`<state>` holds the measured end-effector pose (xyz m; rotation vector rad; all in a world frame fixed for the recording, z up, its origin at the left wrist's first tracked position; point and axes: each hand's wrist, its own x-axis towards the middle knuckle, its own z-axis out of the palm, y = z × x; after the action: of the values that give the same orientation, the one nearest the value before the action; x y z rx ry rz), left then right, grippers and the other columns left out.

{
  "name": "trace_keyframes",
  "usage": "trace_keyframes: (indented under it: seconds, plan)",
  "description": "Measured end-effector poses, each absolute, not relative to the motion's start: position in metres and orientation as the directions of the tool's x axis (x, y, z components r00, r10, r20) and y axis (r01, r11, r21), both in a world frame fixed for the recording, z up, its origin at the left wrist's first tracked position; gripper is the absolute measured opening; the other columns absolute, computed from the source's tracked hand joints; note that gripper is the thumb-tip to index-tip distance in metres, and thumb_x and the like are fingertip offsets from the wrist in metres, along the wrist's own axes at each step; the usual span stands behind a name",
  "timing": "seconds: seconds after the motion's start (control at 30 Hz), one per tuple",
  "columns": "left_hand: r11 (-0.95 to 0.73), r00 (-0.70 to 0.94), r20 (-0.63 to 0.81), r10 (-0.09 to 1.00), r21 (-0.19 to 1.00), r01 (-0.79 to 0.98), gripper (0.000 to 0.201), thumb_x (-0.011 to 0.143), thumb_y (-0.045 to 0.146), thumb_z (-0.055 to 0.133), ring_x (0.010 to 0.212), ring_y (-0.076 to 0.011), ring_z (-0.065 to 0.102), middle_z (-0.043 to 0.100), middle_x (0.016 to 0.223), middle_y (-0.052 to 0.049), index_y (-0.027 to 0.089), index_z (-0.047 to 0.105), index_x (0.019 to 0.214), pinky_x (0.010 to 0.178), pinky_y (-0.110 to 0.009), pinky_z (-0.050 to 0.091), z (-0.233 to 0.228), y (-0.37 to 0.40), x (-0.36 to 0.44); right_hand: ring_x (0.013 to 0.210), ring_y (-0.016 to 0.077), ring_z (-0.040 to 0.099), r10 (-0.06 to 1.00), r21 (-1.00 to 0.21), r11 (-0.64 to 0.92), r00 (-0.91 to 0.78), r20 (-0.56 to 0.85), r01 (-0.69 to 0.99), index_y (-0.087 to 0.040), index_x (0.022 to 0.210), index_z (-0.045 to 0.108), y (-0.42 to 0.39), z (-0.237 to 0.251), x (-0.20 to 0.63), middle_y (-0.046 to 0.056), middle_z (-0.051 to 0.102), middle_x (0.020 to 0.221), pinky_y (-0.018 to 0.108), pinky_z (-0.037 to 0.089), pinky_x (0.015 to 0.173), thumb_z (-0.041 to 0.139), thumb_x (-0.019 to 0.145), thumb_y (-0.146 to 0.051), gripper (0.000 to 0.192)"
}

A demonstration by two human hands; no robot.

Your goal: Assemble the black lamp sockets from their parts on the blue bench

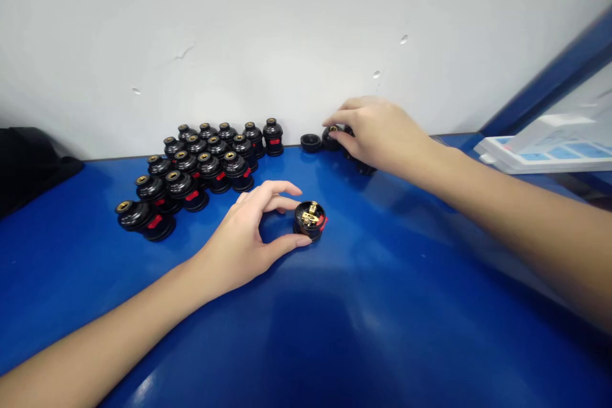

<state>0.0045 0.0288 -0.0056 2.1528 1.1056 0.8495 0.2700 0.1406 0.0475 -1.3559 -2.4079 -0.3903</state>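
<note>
Sixteen black sockets stand in slanting rows on the blue table, several showing red switches. Right of them, the left hand curls thumb and fingers around one open base on the table, brass contacts inside. Behind it sits one dark ring. Next, the right hand has thumb and finger at one cap; whether they pinch it, I cannot tell. Pieces beneath are too hidden to count. Far right, one white tray shows blue compartments.

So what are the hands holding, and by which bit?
Left hand: the open black base, by its round outer side. Right hand: it's at a black cap, but I can't tell whether it's gripping.
</note>
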Motion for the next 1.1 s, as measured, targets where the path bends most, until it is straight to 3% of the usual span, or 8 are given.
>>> trace_keyframes:
  seconds: [0.3,0.43,0.53,0.67,0.77,0.87,1.1]
  plan:
    - [-0.519,0.461,0.298,0.836,0.703,0.486,0.052,0.092,0.035,0.087,0.123,-0.0274,0.073,0.077,0.132,-0.004,0.031,0.057,0.134,0.113,-0.048,0.047,-0.008,0.029,0.004,0.102,0.0341,0.077,0.740,0.067,0.528,-0.498,0.453,0.847,-0.016,0.119,0.080,0.146,0.041,0.275,0.016,0.081,0.117,0.044,0.057,0.085,0.058,0.104,-0.022,0.028]
    - [-0.523,0.451,0.321,0.833,0.723,0.451,0.058,0.088,0.044,0.091,0.125,-0.0284,0.071,0.076,0.132,-0.005,0.030,0.058,0.134,0.113,-0.047,0.047,-0.008,0.030,0.005,0.102,0.0343,0.077,0.740,0.045,0.540,-0.499,0.452,0.841,-0.015,0.116,0.080,0.147,0.044,0.274,0.017,0.081,0.115,0.045,0.059,0.085,0.057,0.103,-0.018,0.027]
    - [-0.532,0.452,0.354,0.819,0.762,0.368,0.048,0.097,0.051,0.080,0.118,-0.0253,0.071,0.077,0.127,-0.006,0.028,0.059,0.133,0.106,-0.043,0.050,-0.007,0.030,0.005,0.105,0.0343,0.077,0.722,-0.005,0.552,-0.474,0.504,0.834,-0.018,0.112,0.080,0.143,0.051,0.272,0.014,0.082,0.115,0.047,0.059,0.091,0.057,0.101,-0.015,0.026]
    - [-0.540,0.372,0.417,0.829,0.768,0.343,0.030,0.113,0.043,0.055,0.111,-0.0210,0.068,0.075,0.126,-0.007,0.026,0.056,0.137,0.099,-0.041,0.052,-0.007,0.029,0.006,0.110,0.0334,0.079,0.680,-0.150,0.608,-0.414,0.605,0.780,-0.024,0.109,0.079,0.124,0.062,0.267,0.010,0.083,0.116,0.049,0.059,0.101,0.064,0.098,-0.014,0.021]
    - [-0.572,0.307,0.483,0.820,0.670,0.474,0.032,0.108,0.031,0.062,0.109,-0.0211,0.066,0.073,0.129,-0.008,0.025,0.055,0.139,0.094,-0.040,0.052,-0.008,0.029,0.006,0.097,0.0280,0.082,0.698,-0.328,0.667,-0.409,0.587,0.669,-0.025,0.103,0.078,0.102,0.063,0.259,0.006,0.086,0.103,0.043,0.065,0.093,0.070,0.095,-0.014,0.016]
    - [-0.580,0.281,0.527,0.802,0.574,0.579,0.040,0.100,0.023,0.070,0.110,-0.0216,0.065,0.072,0.130,-0.008,0.023,0.058,0.139,0.094,-0.039,0.054,-0.009,0.030,0.007,0.094,0.0242,0.082,0.713,-0.424,0.695,-0.483,0.507,0.581,-0.023,0.103,0.077,0.084,0.055,0.251,0.005,0.086,0.102,0.039,0.066,0.091,0.070,0.095,-0.014,0.015]
    - [-0.563,0.275,0.509,0.816,0.591,0.577,0.053,0.093,0.022,0.077,0.118,-0.0244,0.070,0.071,0.137,-0.010,0.022,0.058,0.143,0.107,-0.044,0.059,-0.013,0.033,0.005,0.103,0.0224,0.084,0.784,-0.655,0.595,-0.514,0.348,0.465,-0.021,0.107,0.073,0.063,0.027,0.245,0.005,0.085,0.109,0.037,0.068,0.098,0.067,0.095,-0.014,0.016]
